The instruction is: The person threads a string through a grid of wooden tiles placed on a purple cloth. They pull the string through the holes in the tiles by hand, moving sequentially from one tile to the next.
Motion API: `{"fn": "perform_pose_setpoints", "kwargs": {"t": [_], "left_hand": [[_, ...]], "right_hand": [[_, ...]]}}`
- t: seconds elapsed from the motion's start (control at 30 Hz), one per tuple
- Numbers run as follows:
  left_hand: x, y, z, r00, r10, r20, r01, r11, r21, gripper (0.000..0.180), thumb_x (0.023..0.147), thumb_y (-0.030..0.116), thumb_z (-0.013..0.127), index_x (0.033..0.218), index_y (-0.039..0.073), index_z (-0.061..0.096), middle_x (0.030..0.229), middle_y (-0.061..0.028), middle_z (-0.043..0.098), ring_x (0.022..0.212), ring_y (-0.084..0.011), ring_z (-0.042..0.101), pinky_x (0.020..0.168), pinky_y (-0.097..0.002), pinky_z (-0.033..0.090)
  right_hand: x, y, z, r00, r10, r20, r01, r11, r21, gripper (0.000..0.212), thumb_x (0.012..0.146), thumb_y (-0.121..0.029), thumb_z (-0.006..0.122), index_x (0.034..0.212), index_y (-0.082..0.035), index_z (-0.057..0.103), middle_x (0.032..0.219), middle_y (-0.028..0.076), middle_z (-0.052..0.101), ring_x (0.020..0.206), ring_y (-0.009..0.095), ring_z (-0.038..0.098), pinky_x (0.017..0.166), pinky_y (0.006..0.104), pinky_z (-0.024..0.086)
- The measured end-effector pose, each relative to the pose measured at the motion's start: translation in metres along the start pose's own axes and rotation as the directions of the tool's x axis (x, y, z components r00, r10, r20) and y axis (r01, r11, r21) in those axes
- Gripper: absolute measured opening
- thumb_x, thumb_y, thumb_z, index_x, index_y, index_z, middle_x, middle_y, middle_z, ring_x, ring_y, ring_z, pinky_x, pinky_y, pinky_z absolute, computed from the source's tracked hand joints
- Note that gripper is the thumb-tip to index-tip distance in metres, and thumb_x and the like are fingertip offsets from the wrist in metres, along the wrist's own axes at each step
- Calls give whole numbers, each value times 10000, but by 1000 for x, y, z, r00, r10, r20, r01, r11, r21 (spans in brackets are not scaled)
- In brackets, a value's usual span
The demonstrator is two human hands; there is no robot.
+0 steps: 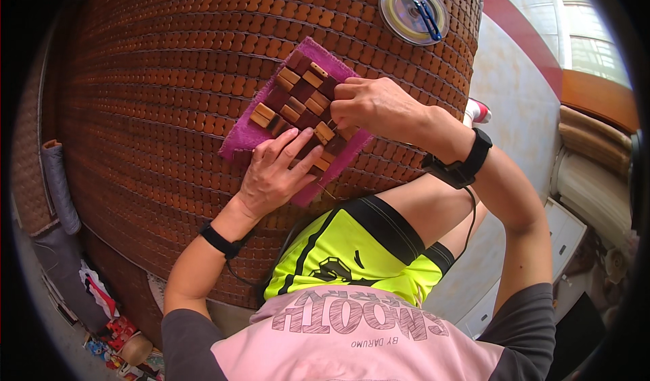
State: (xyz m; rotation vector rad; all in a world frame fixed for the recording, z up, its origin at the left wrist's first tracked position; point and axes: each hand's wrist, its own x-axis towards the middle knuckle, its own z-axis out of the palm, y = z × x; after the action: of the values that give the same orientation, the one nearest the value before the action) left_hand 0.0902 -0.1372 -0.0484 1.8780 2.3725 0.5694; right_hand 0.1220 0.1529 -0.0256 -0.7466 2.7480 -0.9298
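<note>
A bright purple cloth (242,137) lies at a slant on the mat, bearing a checkered panel of small dark red-brown and light striped wooden tiles (292,108). My left hand (272,172) rests on the panel's near left part, fingers stretched out and spread over the tiles. At the panel's right edge my right hand (378,107) is closed, its fingers curled in a pinch. Whatever those fingers hold, if anything, is hidden behind them. A thin loose thread shows at the cloth's near corner.
A brown mat of small linked tiles (169,96) covers the bed-like surface. Toward the far right edge, thread snips with dark blue handles (426,19) lie on a round clear disc case (394,15). White drawers (562,235) stand right; a grey roll (61,188) lies left.
</note>
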Motion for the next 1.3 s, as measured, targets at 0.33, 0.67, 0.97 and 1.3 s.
{"fn": "perform_pose_setpoints", "kwargs": {"t": [0.33, 0.67, 0.97, 1.3], "left_hand": [[0, 3, 2, 1000, -23, -13, 23, 1000, 1, 602, 849, 365, 769, 1396, 188, 592, 1532, -92, 477, 1365, -271, 452, 1073, -425, 335], [-1, 3, 4, 999, -31, 17, 31, 999, 14, 596, 854, 377, 760, 1395, 199, 585, 1541, -89, 465, 1368, -271, 445, 1073, -428, 336], [2, 3, 3, 999, -30, -21, 30, 999, 15, 581, 851, 373, 757, 1380, 190, 598, 1525, -91, 483, 1356, -271, 458, 1073, -428, 343], [5, 3, 0, 995, -53, -88, 44, 994, -96, 495, 788, 279, 814, 1239, 124, 682, 1427, -110, 541, 1321, -296, 502, 1050, -432, 388]], "right_hand": [[7, -17, -11, 982, -185, -23, 173, 950, -258, 168, 839, -185, 741, 975, -89, 720, 1026, 21, 664, 1029, 200, 635, 730, 323, 612], [9, -23, -13, 984, -171, -45, 153, 952, -263, 152, 765, -176, 727, 893, -102, 690, 959, 9, 586, 945, 193, 587, 667, 317, 563], [14, -40, -3, 996, -19, 84, 53, 902, -428, 135, 809, -202, 704, 915, -118, 707, 999, 13, 631, 987, 193, 603, 685, 321, 566], [-2, -41, 12, 992, 122, 8, -112, 929, -352, 172, 844, -197, 683, 988, -114, 730, 998, 39, 628, 1035, 220, 625, 754, 345, 575]]}}
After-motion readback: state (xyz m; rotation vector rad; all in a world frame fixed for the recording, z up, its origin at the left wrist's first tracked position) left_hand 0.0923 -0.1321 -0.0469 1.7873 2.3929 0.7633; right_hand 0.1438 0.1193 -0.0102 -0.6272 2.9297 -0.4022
